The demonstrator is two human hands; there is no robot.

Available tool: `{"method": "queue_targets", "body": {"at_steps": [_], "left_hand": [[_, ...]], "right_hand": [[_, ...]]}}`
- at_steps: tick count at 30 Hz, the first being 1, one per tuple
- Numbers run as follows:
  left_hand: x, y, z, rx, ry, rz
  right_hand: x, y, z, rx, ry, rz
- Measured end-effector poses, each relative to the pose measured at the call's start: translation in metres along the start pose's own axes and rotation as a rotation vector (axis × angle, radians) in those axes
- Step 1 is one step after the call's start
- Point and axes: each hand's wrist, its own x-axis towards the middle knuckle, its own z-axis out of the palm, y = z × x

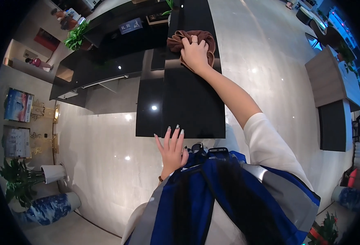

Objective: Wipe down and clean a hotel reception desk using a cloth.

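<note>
Under my outstretched right hand (195, 55) lies a bunched brown cloth (176, 41), pressed flat against the glossy black counter top (193, 101). The fingers are spread and bent over the cloth, and a ring shows on one of them. Folds of the cloth reach almost to the counter's right edge. My left hand (171, 150) holds nothing, its fingers apart. Its fingertips overlap the counter's near edge; whether they touch the surface I cannot tell. A bead bracelet shows at the left wrist.
Farther along stand a small blue sign (131, 26) bearing writing and a potted green plant (77, 35). A lower black desk (100, 65) joins on the left. At the right is a wood-panelled counter (327, 79). A blue-and-white vase (46, 209) stands at the lower left. Two people are in the background.
</note>
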Motion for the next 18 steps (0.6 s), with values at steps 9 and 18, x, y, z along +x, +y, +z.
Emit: {"method": "queue_targets", "body": {"at_steps": [9,18], "left_hand": [[-0.004,-0.03,0.079,0.013,0.462,0.109],[-0.013,-0.032,0.071,0.006,0.374,0.12]], "right_hand": [[0.016,0.008,0.014,0.058,-0.045,-0.041],[0.057,0.012,0.043,0.059,-0.133,-0.013]]}}
